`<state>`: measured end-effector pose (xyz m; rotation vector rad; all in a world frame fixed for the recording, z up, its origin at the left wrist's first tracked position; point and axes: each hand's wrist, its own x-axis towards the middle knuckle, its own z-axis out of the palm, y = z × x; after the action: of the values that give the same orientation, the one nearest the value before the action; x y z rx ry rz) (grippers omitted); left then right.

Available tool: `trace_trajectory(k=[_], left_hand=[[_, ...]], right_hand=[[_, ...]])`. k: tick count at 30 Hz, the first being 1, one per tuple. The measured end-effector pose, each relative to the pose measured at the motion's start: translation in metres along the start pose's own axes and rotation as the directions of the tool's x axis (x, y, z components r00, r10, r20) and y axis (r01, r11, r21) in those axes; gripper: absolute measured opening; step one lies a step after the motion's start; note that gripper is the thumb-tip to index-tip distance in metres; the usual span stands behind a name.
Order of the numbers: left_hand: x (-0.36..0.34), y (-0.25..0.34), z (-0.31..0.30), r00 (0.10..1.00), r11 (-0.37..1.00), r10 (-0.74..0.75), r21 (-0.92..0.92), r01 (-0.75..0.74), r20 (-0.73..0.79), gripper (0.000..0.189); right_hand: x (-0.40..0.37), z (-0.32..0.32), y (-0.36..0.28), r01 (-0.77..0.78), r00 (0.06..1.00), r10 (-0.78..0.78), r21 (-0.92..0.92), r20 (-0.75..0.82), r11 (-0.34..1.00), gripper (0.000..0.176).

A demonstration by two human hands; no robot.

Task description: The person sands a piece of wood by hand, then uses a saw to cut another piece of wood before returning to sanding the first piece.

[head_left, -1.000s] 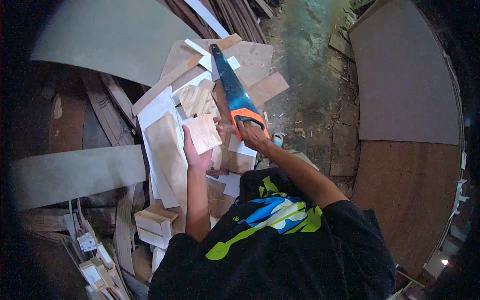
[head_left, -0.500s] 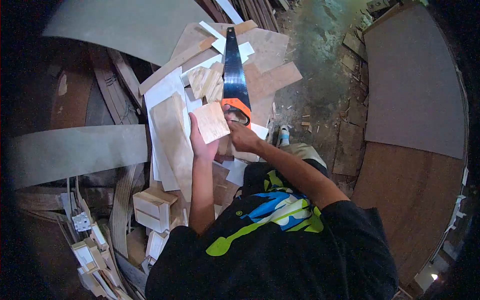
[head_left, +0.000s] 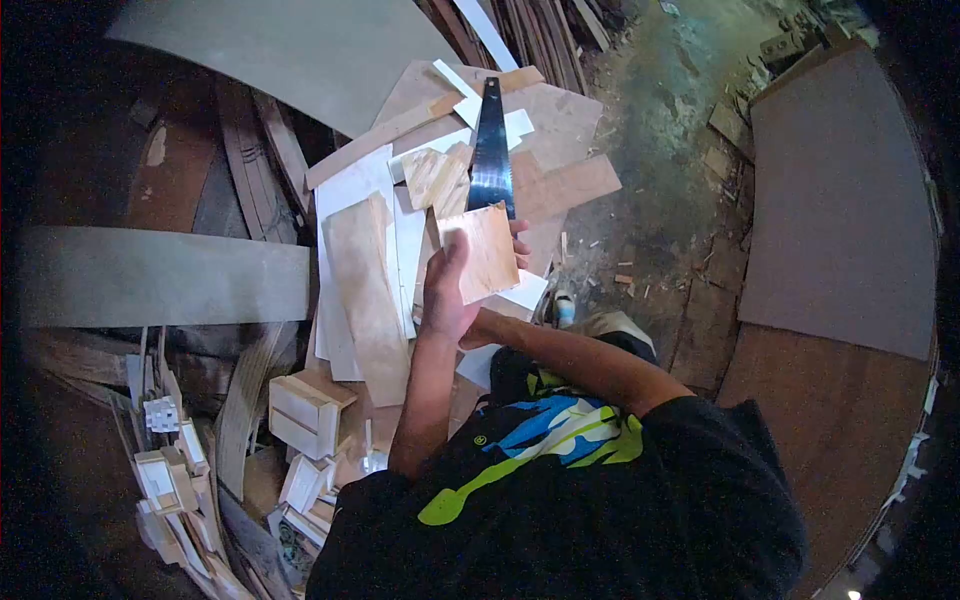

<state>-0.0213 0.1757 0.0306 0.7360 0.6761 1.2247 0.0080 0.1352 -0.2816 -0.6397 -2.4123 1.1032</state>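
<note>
My left hand (head_left: 450,290) is wrapped around a square wooden block (head_left: 482,255), its thumb lying across the front face. Fingertips show past the block's right edge. Most of my right hand (head_left: 482,328) is hidden behind the left wrist and the block, so its fingers cannot be seen. Just beyond the block lies a hand saw (head_left: 491,150) with a dark blade; the block covers its handle. Touching the saw's left side is a striped wooden piece (head_left: 436,180).
A long plywood strip (head_left: 368,290) and white boards (head_left: 350,195) lie left of my hands. Another plywood piece (head_left: 570,188) is to the right. Small wooden boxes (head_left: 305,415) stand lower left. Large sheets (head_left: 840,210) line the right side.
The block has shifted right and turned in my left hand, with the thumb now over its face. My right hand has drawn back behind the left wrist. The saw's orange handle has become hidden.
</note>
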Motion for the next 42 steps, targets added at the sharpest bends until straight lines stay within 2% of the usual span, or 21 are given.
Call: trace_trajectory(k=[1,2,4,5,6,7,8,9,10,13,16,18,20,22,27,30,33,36,38,41,42], left_hand=[[0.001,0.002,0.004,1.000,0.996,-0.002,0.084,0.003,-0.013,0.067],[0.003,0.004,0.006,1.000,0.999,0.005,0.046,-0.005,0.000,0.060],[0.004,0.006,0.016,0.997,0.996,0.023,0.093,-0.017,-0.068,0.059],[0.005,0.007,0.021,0.994,0.993,0.034,0.115,-0.022,-0.103,0.058],[0.006,0.008,0.025,0.993,0.988,0.045,0.153,-0.027,-0.112,0.058],[0.008,0.007,0.027,0.994,0.979,0.061,0.200,-0.042,-0.088,0.059],[0.011,0.003,0.028,0.995,0.968,0.072,0.247,-0.054,-0.064,0.061],[0.013,0.000,0.027,0.996,0.954,0.082,0.292,-0.067,-0.039,0.062],[0.015,-0.004,0.022,0.998,0.932,0.040,0.363,-0.019,-0.051,0.063],[0.023,-0.014,0.037,0.994,0.921,0.084,0.386,-0.051,-0.068,0.053],[0.030,-0.025,0.043,0.997,0.920,0.050,0.391,-0.025,-0.055,0.058],[0.032,-0.032,0.048,0.996,0.913,0.049,0.408,-0.013,-0.079,0.053],[0.028,-0.033,0.059,0.980,0.830,0.128,0.558,-0.023,-0.150,0.047],[0.033,-0.041,0.066,0.954,0.781,0.257,0.615,-0.109,-0.156,0.038],[0.034,-0.034,0.075,0.962,0.782,0.204,0.622,-0.048,-0.182,0.038],[0.038,-0.039,0.077,0.953,0.759,0.236,0.648,-0.057,-0.192,0.038],[0.037,-0.038,0.088,0.931,0.734,0.264,0.679,-0.026,-0.250,0.037],[0.044,-0.036,0.087,0.934,0.744,0.242,0.668,-0.003,-0.265,0.038],[0.046,-0.035,0.079,0.940,0.789,0.154,0.610,0.067,-0.303,0.038],[0.056,-0.046,0.078,0.896,0.777,0.317,0.627,-0.057,-0.311,0.036],[0.058,-0.048,0.077,0.898,0.800,0.306,0.597,-0.064,-0.315,0.036]], right_hand=[[0.001,-0.023,-0.013,-0.046,0.996,0.053,0.088,-0.071,0.995,0.036],[0.003,-0.067,-0.036,-0.229,0.973,0.214,0.240,0.087,0.943,0.034],[0.001,-0.168,-0.078,-0.601,0.788,0.423,0.411,0.447,0.685,0.032],[-0.011,-0.185,-0.075,-0.564,0.824,0.488,0.511,0.289,0.649,0.031],[-0.015,-0.223,-0.085,-0.582,0.802,0.546,0.521,0.241,0.624,0.033],[-0.026,-0.241,-0.080,-0.497,0.799,0.596,0.649,0.083,0.576,0.034],[-0.037,-0.260,-0.075,-0.372,0.774,0.629,0.748,-0.077,0.549,0.035],[-0.050,-0.296,-0.086,-0.387,0.719,0.694,0.809,-0.036,0.442,0.033],[-0.057,-0.321,-0.101,-0.280,0.653,0.738,0.853,-0.168,0.442,0.031],[-0.073,-0.377,-0.135,-0.250,0.656,0.648,0.699,-0.386,0.670,0.029],[-0.076,-0.397,-0.165,-0.338,0.684,0.540,0.443,-0.491,0.830,0.030],[-0.076,-0.393,-0.170,-0.285,0.706,0.399,0.281,-0.585,0.917,0.034],[-0.070,-0.393,-0.182,-0.187,0.708,0.262,0.183,-0.656,0.965,0.043],[-0.068,-0.386,-0.170,-0.140,0.695,0.185,0.123,-0.694,0.983,0.046],[-0.072,-0.384,-0.167,-0.151,0.733,0.089,-0.033,-0.675,0.988,0.057],[-0.072,-0.389,-0.180,-0.168,0.759,0.078,-0.079,-0.647,0.983,0.046],[-0.067,-0.390,-0.170,-0.104,0.729,-0.016,-0.134,-0.684,0.985,0.047],[-0.065,-0.398,-0.169,-0.184,0.759,0.115,-0.041,-0.640,0.982,0.046],[-0.061,-0.393,-0.170,-0.136,0.738,0.042,-0.087,-0.674,0.987,0.047],[-0.058,-0.393,-0.166,-0.145,0.725,0.032,-0.107,-0.688,0.984,0.047],[-0.059,-0.394,-0.165,-0.165,0.724,0.049,-0.103,-0.688,0.981,0.047]])
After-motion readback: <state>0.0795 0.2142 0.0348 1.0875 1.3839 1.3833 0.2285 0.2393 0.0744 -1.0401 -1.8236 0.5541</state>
